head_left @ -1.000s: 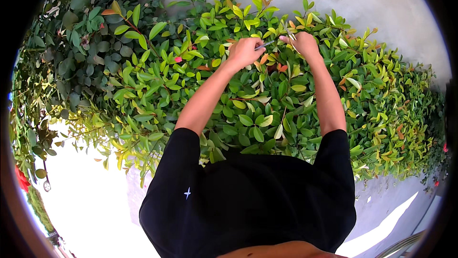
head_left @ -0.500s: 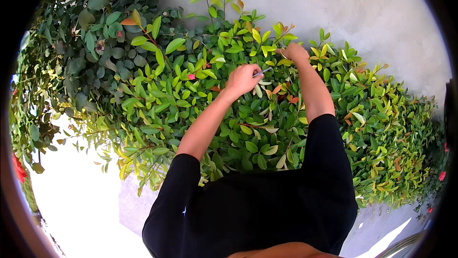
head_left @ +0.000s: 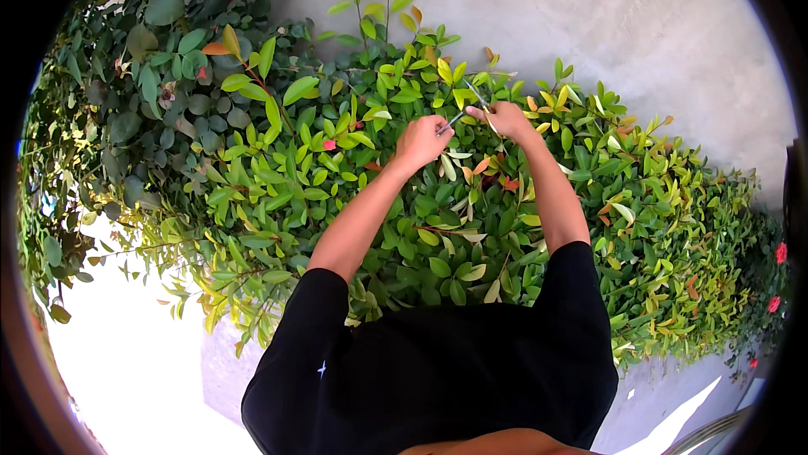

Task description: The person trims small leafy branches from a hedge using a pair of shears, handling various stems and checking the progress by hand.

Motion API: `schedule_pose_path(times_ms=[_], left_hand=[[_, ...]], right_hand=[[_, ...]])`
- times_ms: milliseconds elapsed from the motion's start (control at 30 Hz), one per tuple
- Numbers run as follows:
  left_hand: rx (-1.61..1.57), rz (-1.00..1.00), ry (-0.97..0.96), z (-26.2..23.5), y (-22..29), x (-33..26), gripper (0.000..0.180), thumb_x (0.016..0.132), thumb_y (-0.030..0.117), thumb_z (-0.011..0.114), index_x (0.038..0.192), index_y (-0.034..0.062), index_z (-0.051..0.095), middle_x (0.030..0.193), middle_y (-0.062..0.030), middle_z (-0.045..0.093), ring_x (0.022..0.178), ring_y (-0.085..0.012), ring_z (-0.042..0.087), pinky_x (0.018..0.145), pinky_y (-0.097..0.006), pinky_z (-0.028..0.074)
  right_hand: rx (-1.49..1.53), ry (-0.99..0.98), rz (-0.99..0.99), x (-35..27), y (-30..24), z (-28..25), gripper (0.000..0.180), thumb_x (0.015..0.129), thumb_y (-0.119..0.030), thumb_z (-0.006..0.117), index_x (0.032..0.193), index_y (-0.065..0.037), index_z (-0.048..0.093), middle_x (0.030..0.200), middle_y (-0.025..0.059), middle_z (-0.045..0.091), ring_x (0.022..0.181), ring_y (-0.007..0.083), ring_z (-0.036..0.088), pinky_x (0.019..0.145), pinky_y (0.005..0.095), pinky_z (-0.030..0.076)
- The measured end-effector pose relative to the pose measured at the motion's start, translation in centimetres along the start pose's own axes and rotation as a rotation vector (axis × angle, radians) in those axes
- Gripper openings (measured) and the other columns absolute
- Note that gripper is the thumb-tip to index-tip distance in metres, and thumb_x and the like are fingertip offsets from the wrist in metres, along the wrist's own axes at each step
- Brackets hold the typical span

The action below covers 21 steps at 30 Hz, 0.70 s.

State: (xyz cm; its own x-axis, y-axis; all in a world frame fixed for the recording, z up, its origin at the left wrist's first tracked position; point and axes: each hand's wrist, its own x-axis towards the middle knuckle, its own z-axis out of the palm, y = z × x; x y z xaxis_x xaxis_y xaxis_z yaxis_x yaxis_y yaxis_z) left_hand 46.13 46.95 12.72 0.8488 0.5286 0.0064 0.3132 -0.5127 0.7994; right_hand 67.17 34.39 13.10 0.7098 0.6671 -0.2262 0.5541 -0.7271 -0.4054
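Note:
Over the hedge (head_left: 454,270), my left hand (head_left: 421,142) is closed round a thin dark metal rod (head_left: 451,122), which sticks out up and to the right from the fingertips. Just to its right, my right hand (head_left: 507,121) grips a slim tool with a pointed metal blade (head_left: 476,95). That blade points up and to the left, toward yellow-green leaves (head_left: 445,70). The fingers hide the rest of both tools, so I cannot tell their full shape. The two hands are close together but apart.
A grey concrete wall (head_left: 606,9) stands behind the hedge. Darker rose-like foliage (head_left: 126,127) grows at the left, and red flowers (head_left: 773,304) show at the far right. Upright shoots (head_left: 385,9) rise above the hedge top. Pale, brightly lit ground (head_left: 135,345) lies at lower left.
My right hand has drawn down and slightly left out of the upper leaves, bringing its blade into sight. My left hand has shifted slightly left, its rod now tilted more steeply.

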Motion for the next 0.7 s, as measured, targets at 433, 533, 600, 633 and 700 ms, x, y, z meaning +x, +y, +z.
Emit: schedule_pose_path(times_ms=[433,533,600,633,700], left_hand=[[-0.332,-0.064,0.053,0.6,-3.7,0.7,0.023,0.081,0.025,0.069,0.089,0.0034,0.07,0.078,-0.0086,0.069,0.07,-0.0189,0.066,0.068,-0.033,0.05],[-0.238,-0.107,0.02,-0.4,-3.0,-0.8,0.023,0.085,0.022,0.065,0.092,-0.0002,0.068,0.08,-0.0068,0.07,0.072,-0.0143,0.063,0.069,-0.03,0.048],[-0.195,-0.099,0.026,-0.2,-3.3,-1.2,0.023,0.085,0.024,0.066,0.092,0.0016,0.069,0.082,-0.0083,0.071,0.079,-0.0191,0.068,0.076,-0.032,0.051],[-0.191,-0.103,0.033,-0.1,-3.4,-1.3,0.023,0.085,0.024,0.065,0.092,0.0018,0.069,0.083,-0.0086,0.071,0.079,-0.0193,0.068,0.075,-0.033,0.051],[-0.188,-0.111,0.038,-0.3,-3.3,-1.6,0.023,0.085,0.024,0.065,0.092,0.0021,0.069,0.083,-0.009,0.071,0.079,-0.0196,0.068,0.075,-0.033,0.051]], right_hand=[[-0.363,-0.175,0.066,-0.2,-4.6,1.3,0.087,0.07,-0.08,0.059,0.099,0.001,0.071,0.105,0.0209,0.068,0.1,0.0344,0.066,0.087,0.0417,0.052],[-0.247,-0.068,0.089,1.4,-5.6,2.8,0.079,0.071,-0.075,0.063,0.098,-0.001,0.071,0.105,0.0209,0.068,0.1,0.0338,0.066,0.086,0.0416,0.052],[-0.227,0.064,0.059,2.3,-5.6,4.0,0.073,0.07,-0.07,0.068,0.096,-0.002,0.071,0.102,0.0201,0.069,0.097,0.0337,0.067,0.083,0.0421,0.053],[-0.229,0.081,0.078,2.5,-5.8,4.3,0.072,0.069,-0.069,0.07,0.096,-0.002,0.071,0.101,0.0196,0.07,0.095,0.0338,0.067,0.082,0.0424,0.053],[-0.222,0.142,0.075,2.6,-5.8,5.0,0.071,0.067,-0.067,0.073,0.094,-0.002,0.071,0.096,0.0186,0.071,0.089,0.0346,0.069,0.076,0.0432,0.055]])
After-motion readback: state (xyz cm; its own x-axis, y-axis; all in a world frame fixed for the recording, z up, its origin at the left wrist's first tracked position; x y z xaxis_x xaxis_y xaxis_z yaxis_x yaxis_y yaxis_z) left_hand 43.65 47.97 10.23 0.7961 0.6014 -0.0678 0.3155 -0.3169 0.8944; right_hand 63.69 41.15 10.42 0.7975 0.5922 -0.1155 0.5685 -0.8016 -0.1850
